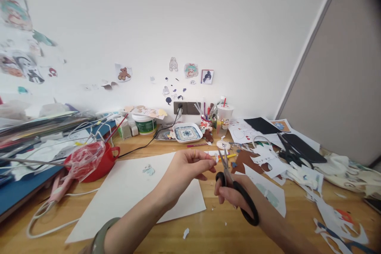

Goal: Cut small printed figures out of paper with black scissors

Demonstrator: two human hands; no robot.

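My right hand (233,192) grips a pair of black-handled scissors (227,168), with the thumb and fingers in the loops. Their blades point up and stand slightly apart. Just left of the blade tips, my left hand (190,164) pinches a small whitish piece of paper (216,159) between thumb and fingertips. Most of that piece is hidden or too small to make out. Under my left forearm lies a large white sheet of paper (125,186), with a small pale green cut-out (149,170) on it.
Paper scraps (268,158) and a second pair of black scissors (293,152) lie at the right. A red mug (102,162) with plastic wrap stands at the left. Farther back are a patterned square dish (187,132), a lidded cup (224,117) and a white tub (144,124).
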